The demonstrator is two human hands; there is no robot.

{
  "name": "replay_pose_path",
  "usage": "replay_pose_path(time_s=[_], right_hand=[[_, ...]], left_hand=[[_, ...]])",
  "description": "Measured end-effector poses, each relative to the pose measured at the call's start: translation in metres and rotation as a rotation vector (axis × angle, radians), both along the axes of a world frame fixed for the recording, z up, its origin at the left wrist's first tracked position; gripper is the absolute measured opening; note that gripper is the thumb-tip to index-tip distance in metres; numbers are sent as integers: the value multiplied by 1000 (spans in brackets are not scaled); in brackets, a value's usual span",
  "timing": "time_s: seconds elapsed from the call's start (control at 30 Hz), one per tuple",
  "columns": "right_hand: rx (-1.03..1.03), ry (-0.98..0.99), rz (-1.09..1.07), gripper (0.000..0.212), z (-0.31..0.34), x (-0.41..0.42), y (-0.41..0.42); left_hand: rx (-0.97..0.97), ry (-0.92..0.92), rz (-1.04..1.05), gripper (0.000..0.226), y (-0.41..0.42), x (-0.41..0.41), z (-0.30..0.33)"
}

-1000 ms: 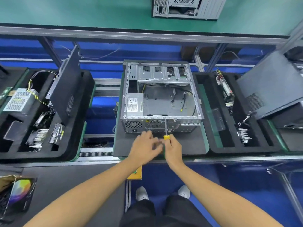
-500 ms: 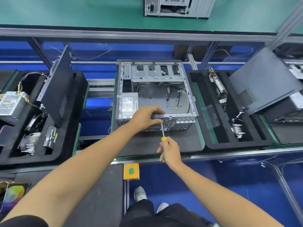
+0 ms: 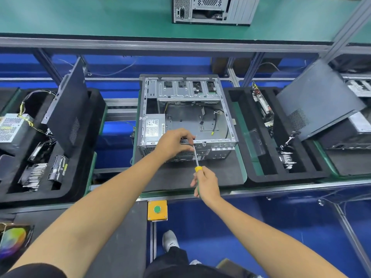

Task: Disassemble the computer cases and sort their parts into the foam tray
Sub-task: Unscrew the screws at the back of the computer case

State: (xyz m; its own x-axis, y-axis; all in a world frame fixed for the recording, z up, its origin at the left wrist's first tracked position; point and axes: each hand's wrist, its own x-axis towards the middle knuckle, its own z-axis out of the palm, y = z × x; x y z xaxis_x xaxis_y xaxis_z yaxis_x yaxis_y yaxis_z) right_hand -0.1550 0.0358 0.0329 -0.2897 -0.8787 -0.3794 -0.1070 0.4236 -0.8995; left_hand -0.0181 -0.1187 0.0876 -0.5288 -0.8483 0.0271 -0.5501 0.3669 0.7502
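1. Two hands at open computer case (image 3: pixel 186 117), which lies on dark mat, centre of bench, btwn 2 foam trays.
2. Left hand (image 3: pixel 173 143) curled over case's near rim, fingertips by screwdriver tip.
3. Right hand (image 3: pixel 206 184) grips screwdriver (image 3: pixel 197 165) handle; shaft angled up to near rim.
4. Right foam tray (image 3: pixel 249 173) just beside case; left foam tray (image 3: pixel 60 195) w/ PSU (image 3: pixel 12 129).

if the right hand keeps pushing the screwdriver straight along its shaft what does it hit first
Likely the rear edge of the open computer case, where the screwdriver tip already sits beside the left hand fingers. The right hand grips the handle; exact contact is unclear.
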Motion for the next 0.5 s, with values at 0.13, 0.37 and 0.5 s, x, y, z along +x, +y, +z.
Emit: replay_pose_path(time_s=[0.13, 0.37, 0.5], right_hand=[[10, -4, -8, 31, 1, 0, 2], [41, -4, -5, 30, 8, -5, 0], [63, -8, 7, 30, 8, -7, -1]], left_hand=[[-4, -3, 9, 28, 1, -1, 1], [-29, -26, 49, 29, 4, -3, 2], [-17, -17, 43, 28, 4, -3, 4]])
